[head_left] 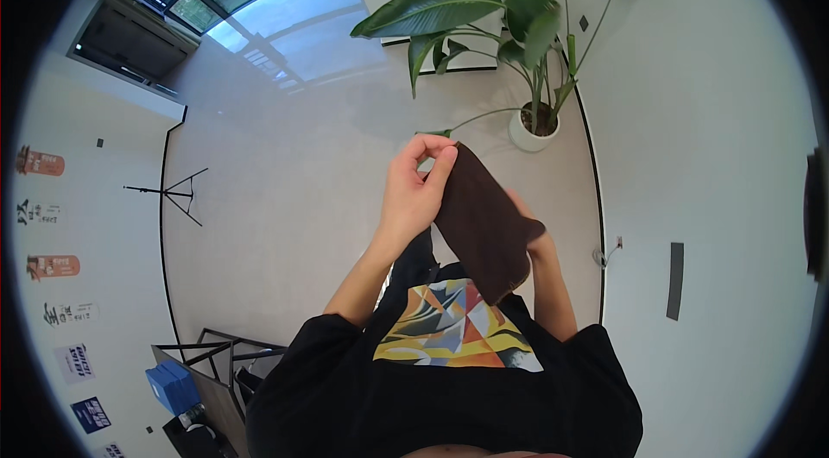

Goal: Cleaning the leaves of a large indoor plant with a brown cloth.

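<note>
A dark brown piece of cloth (pixel 480 223) is held up slantwise in front of my chest, its lower edge showing a line of lighter stitching. My left hand (pixel 415 184) pinches its upper left corner between thumb and fingers. Most of my right hand (pixel 541 249) is hidden behind the cloth; a little of its fingers shows past the right edge. A fold of the brown cloth sticks out over that hand's thumb side. Whether the piece is a flat cloth or sewn into a pouch, I cannot tell.
Ahead to the right, a large-leaved plant grows in a white pot (pixel 533 140) by the wall. A black tripod (pixel 177 194) stands on the floor at the left. Close on the lower left are a black-framed table (pixel 212 404) and blue boxes (pixel 174 386). A cable (pixel 604 257) hangs from the right wall.
</note>
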